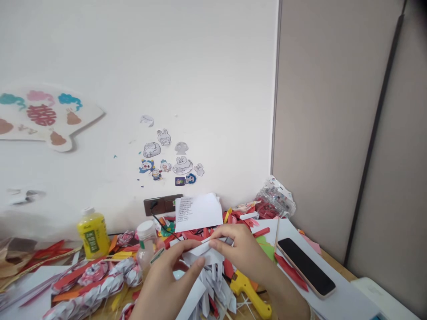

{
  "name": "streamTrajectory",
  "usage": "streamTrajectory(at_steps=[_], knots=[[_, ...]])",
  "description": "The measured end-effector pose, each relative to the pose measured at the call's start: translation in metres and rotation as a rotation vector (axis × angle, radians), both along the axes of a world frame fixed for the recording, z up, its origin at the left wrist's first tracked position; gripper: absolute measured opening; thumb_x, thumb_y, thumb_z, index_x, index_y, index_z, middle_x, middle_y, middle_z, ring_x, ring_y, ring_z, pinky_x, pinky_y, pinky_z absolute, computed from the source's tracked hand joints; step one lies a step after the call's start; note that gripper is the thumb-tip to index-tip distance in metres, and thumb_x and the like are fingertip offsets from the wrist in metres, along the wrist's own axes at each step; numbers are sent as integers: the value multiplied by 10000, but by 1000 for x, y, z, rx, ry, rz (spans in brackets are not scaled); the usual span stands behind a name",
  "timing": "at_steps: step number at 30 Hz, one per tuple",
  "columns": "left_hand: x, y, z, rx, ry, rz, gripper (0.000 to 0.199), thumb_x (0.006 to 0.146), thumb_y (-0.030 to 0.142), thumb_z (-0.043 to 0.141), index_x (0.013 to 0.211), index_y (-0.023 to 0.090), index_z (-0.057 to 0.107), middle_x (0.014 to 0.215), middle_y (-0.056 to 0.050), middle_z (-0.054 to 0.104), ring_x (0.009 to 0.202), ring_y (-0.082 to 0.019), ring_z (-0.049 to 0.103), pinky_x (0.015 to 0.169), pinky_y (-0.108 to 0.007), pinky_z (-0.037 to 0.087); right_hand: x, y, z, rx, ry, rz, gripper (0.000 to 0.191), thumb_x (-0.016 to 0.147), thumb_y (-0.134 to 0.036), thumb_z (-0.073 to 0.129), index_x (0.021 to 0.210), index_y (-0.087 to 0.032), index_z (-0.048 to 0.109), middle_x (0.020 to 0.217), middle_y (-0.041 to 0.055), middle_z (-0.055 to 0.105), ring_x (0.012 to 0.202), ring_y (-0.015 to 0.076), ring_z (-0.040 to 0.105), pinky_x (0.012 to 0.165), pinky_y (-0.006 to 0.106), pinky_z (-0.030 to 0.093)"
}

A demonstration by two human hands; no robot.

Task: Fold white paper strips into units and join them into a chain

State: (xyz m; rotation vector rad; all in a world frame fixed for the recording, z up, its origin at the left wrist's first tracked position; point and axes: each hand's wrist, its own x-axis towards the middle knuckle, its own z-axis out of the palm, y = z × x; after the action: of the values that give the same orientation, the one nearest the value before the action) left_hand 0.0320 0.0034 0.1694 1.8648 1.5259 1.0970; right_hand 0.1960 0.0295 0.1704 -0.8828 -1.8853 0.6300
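Observation:
Near the bottom centre, my left hand (173,275) holds the left side of a folded white paper (204,254), its thumb and fingers around the edge. My right hand (238,246) pinches the top right of the same paper between thumb and forefinger. Below the paper hang several white paper strips (218,286). A yellow glue gun (250,293) lies just under my right wrist. Left of the paper stands a clear bottle with a white cap (146,242), partly behind my left hand.
A yellow bottle (94,233) stands at the left near twisted paper (93,291). Coloured scraps cover the table. A phone (306,266) lies on white sheets at the right. Behind are a handwritten sheet (198,212), a power socket (160,206) and a plastic bag (276,198).

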Motion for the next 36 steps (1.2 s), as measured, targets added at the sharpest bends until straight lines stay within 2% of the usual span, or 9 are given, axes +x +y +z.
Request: streamTrajectory(at_steps=[6,14,19,23,31,36], knots=[[2,-1,3,50,63,27,257,738,399,471,775,198,627,705,-28,663,672,-211,574,632,-297,433,1,-4,2,31,-50,23,100,773,-178,544,725,-169,632,720,-11,633,693,114,559,618,189,381],[4,0,2,57,-55,28,241,705,402,511,648,193,615,549,18,582,503,-152,495,463,-223,365,1,-3,1,20,-77,25,132,789,-191,521,708,-170,623,691,-11,617,668,121,550,595,199,374],[1,2,2,-16,-167,-37,238,657,400,571,576,178,600,503,24,558,477,-138,495,438,-212,384,1,-4,3,-5,-75,37,130,783,-192,524,706,-172,626,693,-6,619,672,129,549,592,202,376],[1,-1,7,-131,-272,-75,222,660,374,570,623,166,638,547,-4,626,536,-156,551,482,-223,444,2,-6,2,-27,-108,47,134,785,-201,515,728,-182,636,707,-8,628,679,128,555,579,199,374],[-4,7,-3,-82,-117,-130,288,705,393,525,654,146,664,551,-22,643,521,-156,529,460,-224,396,-3,-2,-4,30,-162,68,130,781,-232,542,722,-178,645,685,-9,626,660,125,550,591,208,371],[-5,4,0,-114,-110,-121,291,691,419,535,632,161,657,537,-2,627,512,-150,526,467,-210,383,8,2,-1,-48,-115,131,128,776,-228,544,741,-167,651,705,3,633,681,133,555,590,206,389]])
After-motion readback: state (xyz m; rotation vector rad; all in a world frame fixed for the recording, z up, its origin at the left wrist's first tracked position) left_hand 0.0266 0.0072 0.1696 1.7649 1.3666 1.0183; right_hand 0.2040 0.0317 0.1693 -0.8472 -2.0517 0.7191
